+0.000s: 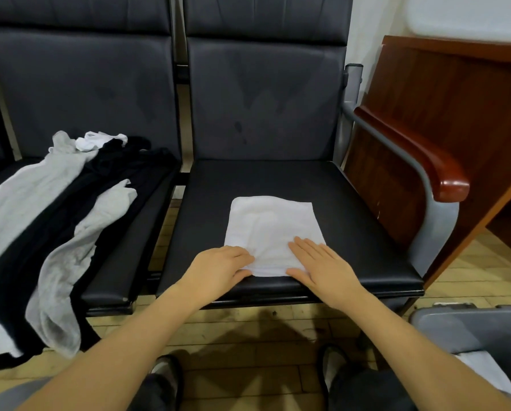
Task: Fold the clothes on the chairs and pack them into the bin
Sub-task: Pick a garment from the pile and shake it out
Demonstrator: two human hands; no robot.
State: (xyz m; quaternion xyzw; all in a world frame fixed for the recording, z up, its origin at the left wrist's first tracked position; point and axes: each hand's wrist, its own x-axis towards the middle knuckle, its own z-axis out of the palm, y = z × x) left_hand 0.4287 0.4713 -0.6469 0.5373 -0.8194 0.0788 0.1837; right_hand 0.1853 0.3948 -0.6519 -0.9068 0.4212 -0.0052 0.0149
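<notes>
We have the white garment (pixel 270 232) folded into a flat rectangle on the right chair seat (pixel 352 209), its near edge under both hands. Left hand (pixel 218 266) rests at the near-left corner, fingers (pixel 242 256) slightly curled, thumb at the fabric edge; whether they pinch it, cannot tell. Right hand (pixel 319 262) lies flat on the near-right corner, fingers (pixel 304 247) straight and close together, pressing. Step looks like a final smooth or pickup. To do it well, we slide both palms under the near edge and lift level so layers stay stacked, then carry right of the fingers to the grey bin (pixel 467 327). Unfolded pile (pixel 70 218) waits well left of the fingers.
</notes>
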